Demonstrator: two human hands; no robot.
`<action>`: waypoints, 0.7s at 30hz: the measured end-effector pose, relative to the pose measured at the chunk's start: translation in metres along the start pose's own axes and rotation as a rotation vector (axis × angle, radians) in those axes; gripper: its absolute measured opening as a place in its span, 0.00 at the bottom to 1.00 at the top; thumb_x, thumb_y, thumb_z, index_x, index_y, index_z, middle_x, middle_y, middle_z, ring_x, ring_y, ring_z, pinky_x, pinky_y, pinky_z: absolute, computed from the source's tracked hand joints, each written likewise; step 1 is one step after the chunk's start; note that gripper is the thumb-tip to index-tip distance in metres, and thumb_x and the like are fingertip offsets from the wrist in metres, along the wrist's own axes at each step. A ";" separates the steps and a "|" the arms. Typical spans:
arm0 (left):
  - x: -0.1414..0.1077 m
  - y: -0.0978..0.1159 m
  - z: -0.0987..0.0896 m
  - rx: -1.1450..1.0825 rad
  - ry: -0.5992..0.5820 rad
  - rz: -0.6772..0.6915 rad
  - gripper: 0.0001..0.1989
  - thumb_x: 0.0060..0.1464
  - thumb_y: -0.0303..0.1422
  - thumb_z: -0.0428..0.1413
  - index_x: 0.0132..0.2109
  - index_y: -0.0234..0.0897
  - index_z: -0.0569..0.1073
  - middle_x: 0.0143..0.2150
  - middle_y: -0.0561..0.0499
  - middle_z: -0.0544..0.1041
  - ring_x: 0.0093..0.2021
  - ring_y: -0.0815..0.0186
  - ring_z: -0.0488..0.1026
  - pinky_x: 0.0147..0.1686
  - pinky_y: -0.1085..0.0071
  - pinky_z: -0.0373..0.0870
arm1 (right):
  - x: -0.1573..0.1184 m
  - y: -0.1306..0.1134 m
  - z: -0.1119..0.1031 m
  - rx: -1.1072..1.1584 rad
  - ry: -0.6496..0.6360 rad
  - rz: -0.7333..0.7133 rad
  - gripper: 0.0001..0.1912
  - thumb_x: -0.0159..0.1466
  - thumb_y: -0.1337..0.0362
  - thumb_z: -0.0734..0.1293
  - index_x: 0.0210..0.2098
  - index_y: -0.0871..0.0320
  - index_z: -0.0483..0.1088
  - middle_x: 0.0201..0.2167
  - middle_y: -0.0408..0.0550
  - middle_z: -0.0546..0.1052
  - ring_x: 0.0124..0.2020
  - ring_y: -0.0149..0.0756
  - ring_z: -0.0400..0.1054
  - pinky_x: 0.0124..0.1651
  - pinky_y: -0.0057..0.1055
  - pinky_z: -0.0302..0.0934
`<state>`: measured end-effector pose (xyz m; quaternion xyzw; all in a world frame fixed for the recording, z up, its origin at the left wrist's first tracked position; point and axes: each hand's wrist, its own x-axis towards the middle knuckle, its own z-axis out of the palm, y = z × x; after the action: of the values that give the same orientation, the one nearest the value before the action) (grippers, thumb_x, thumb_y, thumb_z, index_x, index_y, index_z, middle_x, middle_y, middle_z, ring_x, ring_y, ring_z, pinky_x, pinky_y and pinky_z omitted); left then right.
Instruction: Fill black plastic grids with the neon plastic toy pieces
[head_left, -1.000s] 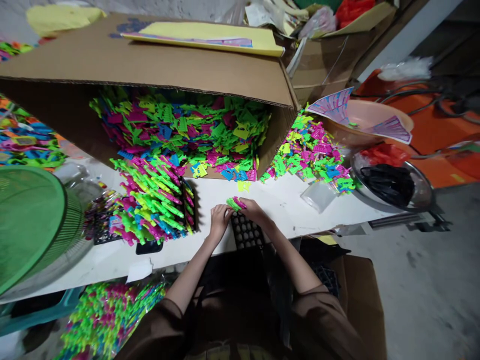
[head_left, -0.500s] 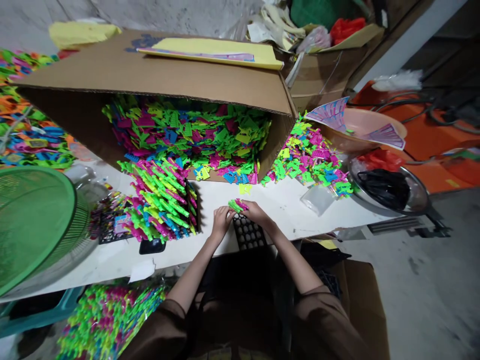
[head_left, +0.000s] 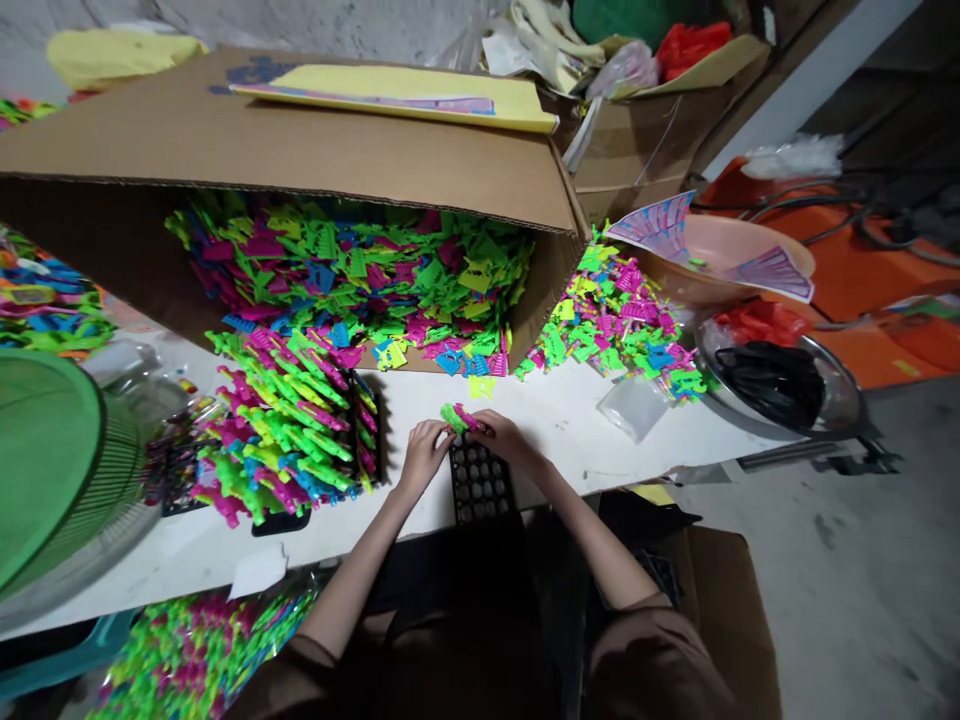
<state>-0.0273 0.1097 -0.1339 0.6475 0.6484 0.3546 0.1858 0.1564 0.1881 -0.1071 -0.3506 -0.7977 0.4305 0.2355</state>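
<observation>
Both my hands meet over the far end of a black tray with round cells (head_left: 481, 484) at the table's front edge. My left hand (head_left: 427, 450) pinches the left side of small green and pink plastic pieces (head_left: 462, 418). My right hand (head_left: 504, 438) has its fingers closed on the pink side of them. A yellow piece (head_left: 481, 387) lies just beyond my hands. To the left, a rack (head_left: 367, 430) is packed with upright green, pink and blue plastic pieces (head_left: 300, 420).
A large open cardboard box (head_left: 315, 145) full of colourful pieces lies behind. More pieces (head_left: 615, 310) are heaped at right, near a clear bag (head_left: 634, 406), a metal bowl (head_left: 840, 390) and a pink basin (head_left: 675, 275). A green basket (head_left: 49, 460) stands far left.
The view has shifted, so the rack and tray appear farther left. The small green and pink pieces, still between my hands, have tilted slightly and sit a little apart.
</observation>
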 end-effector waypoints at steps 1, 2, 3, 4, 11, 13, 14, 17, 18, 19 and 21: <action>0.000 0.000 -0.001 0.002 -0.005 0.000 0.07 0.61 0.37 0.52 0.42 0.44 0.74 0.40 0.49 0.78 0.44 0.58 0.72 0.44 0.62 0.66 | 0.001 0.001 0.003 -0.007 0.009 -0.020 0.11 0.61 0.63 0.68 0.43 0.55 0.73 0.42 0.49 0.77 0.43 0.39 0.71 0.47 0.35 0.66; -0.001 0.000 -0.002 0.005 -0.011 0.000 0.07 0.61 0.37 0.52 0.42 0.44 0.74 0.41 0.49 0.78 0.44 0.58 0.72 0.45 0.62 0.66 | 0.002 0.001 0.006 -0.015 0.014 -0.035 0.10 0.62 0.63 0.67 0.43 0.55 0.73 0.41 0.49 0.77 0.43 0.38 0.71 0.47 0.35 0.66; -0.001 0.001 -0.002 0.007 -0.017 0.000 0.07 0.61 0.37 0.52 0.42 0.44 0.74 0.41 0.49 0.78 0.45 0.59 0.72 0.45 0.62 0.66 | 0.002 0.002 0.009 -0.025 0.013 -0.047 0.09 0.62 0.63 0.67 0.43 0.54 0.73 0.41 0.49 0.77 0.43 0.38 0.71 0.47 0.34 0.65; -0.001 0.001 -0.003 0.010 -0.024 0.001 0.07 0.61 0.37 0.52 0.42 0.44 0.74 0.41 0.49 0.78 0.45 0.59 0.72 0.45 0.63 0.66 | 0.003 0.002 0.012 -0.037 0.007 -0.055 0.08 0.63 0.63 0.66 0.42 0.54 0.73 0.40 0.48 0.77 0.42 0.38 0.71 0.47 0.34 0.65; 0.000 0.001 -0.007 0.037 -0.060 0.006 0.06 0.61 0.36 0.53 0.41 0.43 0.75 0.41 0.50 0.79 0.45 0.60 0.72 0.46 0.63 0.65 | -0.007 0.013 0.028 -0.110 0.106 -0.047 0.13 0.63 0.65 0.63 0.46 0.52 0.72 0.43 0.50 0.78 0.44 0.40 0.72 0.50 0.38 0.67; 0.000 0.001 -0.007 0.042 -0.065 0.012 0.06 0.61 0.35 0.53 0.41 0.43 0.75 0.41 0.50 0.79 0.45 0.60 0.72 0.46 0.63 0.64 | -0.009 0.016 0.031 -0.128 0.129 -0.043 0.14 0.63 0.66 0.63 0.47 0.52 0.72 0.44 0.51 0.78 0.46 0.41 0.72 0.51 0.38 0.67; 0.000 0.001 -0.007 0.043 -0.066 0.015 0.06 0.61 0.34 0.53 0.41 0.43 0.75 0.41 0.49 0.79 0.45 0.60 0.72 0.46 0.64 0.64 | -0.010 0.016 0.032 -0.136 0.129 -0.042 0.14 0.63 0.66 0.63 0.47 0.52 0.72 0.44 0.50 0.78 0.46 0.41 0.72 0.51 0.38 0.67; 0.000 0.002 -0.007 0.044 -0.070 0.023 0.07 0.62 0.32 0.52 0.42 0.42 0.75 0.42 0.49 0.79 0.46 0.60 0.72 0.46 0.64 0.64 | -0.011 0.016 0.032 -0.172 0.117 -0.042 0.13 0.62 0.67 0.63 0.45 0.51 0.73 0.43 0.49 0.79 0.45 0.39 0.73 0.50 0.37 0.69; -0.001 0.003 -0.007 0.044 -0.072 0.025 0.07 0.62 0.32 0.51 0.43 0.42 0.75 0.42 0.49 0.79 0.46 0.60 0.72 0.46 0.64 0.64 | -0.011 0.016 0.031 -0.189 0.118 -0.046 0.13 0.62 0.67 0.63 0.45 0.51 0.73 0.43 0.48 0.79 0.45 0.39 0.74 0.50 0.36 0.69; -0.001 0.004 -0.008 0.043 -0.075 0.025 0.07 0.62 0.32 0.51 0.43 0.41 0.74 0.43 0.49 0.79 0.46 0.61 0.72 0.46 0.64 0.64 | -0.011 0.016 0.030 -0.205 0.121 -0.053 0.13 0.62 0.68 0.63 0.44 0.52 0.73 0.42 0.49 0.79 0.44 0.39 0.74 0.49 0.36 0.69; -0.001 0.006 -0.009 0.042 -0.082 0.025 0.08 0.63 0.32 0.50 0.43 0.41 0.74 0.43 0.49 0.79 0.46 0.61 0.72 0.46 0.64 0.63 | -0.010 0.015 0.027 -0.238 0.123 -0.070 0.12 0.61 0.70 0.63 0.43 0.54 0.74 0.42 0.50 0.80 0.43 0.38 0.75 0.48 0.34 0.70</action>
<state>-0.0289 0.1067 -0.1237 0.6735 0.6394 0.3161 0.1940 0.1494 0.1720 -0.1346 -0.3737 -0.8390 0.3019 0.2555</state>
